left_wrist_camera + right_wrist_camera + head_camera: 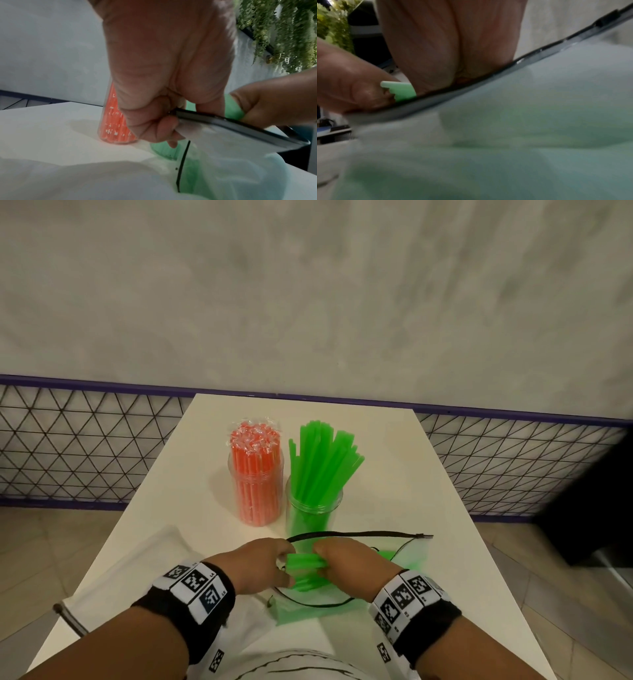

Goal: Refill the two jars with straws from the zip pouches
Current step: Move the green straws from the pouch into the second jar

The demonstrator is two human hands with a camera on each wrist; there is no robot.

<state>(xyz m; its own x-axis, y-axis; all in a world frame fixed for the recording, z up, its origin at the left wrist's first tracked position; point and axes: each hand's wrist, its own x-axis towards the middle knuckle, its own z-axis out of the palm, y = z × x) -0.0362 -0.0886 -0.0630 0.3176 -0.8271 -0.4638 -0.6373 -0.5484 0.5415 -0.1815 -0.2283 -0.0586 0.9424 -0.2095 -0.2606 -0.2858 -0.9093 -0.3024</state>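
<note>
Two clear jars are standing upright side by side at the middle of the white table (428,474): the left jar (256,491) is holding a tight bundle of wrapped orange straws (254,446), the right jar (313,508) a looser fan of green straws (322,460) leaning rightward. Just in front, a clear zip pouch (342,607) with a black zipper is lying open — a short bunch of green straws (305,564) is poking from its mouth, apparently with more inside. A second, seemingly empty pouch (150,563) is lying to its left.
</note>
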